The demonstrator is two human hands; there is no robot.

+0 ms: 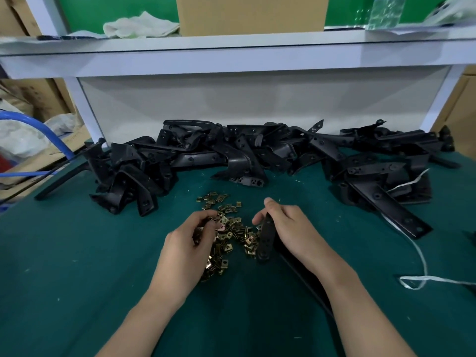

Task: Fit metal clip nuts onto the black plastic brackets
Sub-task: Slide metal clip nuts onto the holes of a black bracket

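A heap of small brass-coloured clip nuts (233,229) lies on the green table mat (77,253) in front of me. My left hand (192,239) sits over the heap's left side, its fingers curled around several clip nuts. My right hand (286,225) grips a long black plastic bracket (266,240) at the heap's right edge; the bracket's far end stands near my thumb and its lower part runs back under my forearm. A big pile of black brackets (231,153) stretches across the back of the table.
A long bracket (386,206) lies flat at the right, with white string (422,264) trailing past it. A white shelf (231,55) overhangs the back, carrying a cardboard box (251,14) and a cloth (140,25). Blue tubing (43,130) curves at the left.
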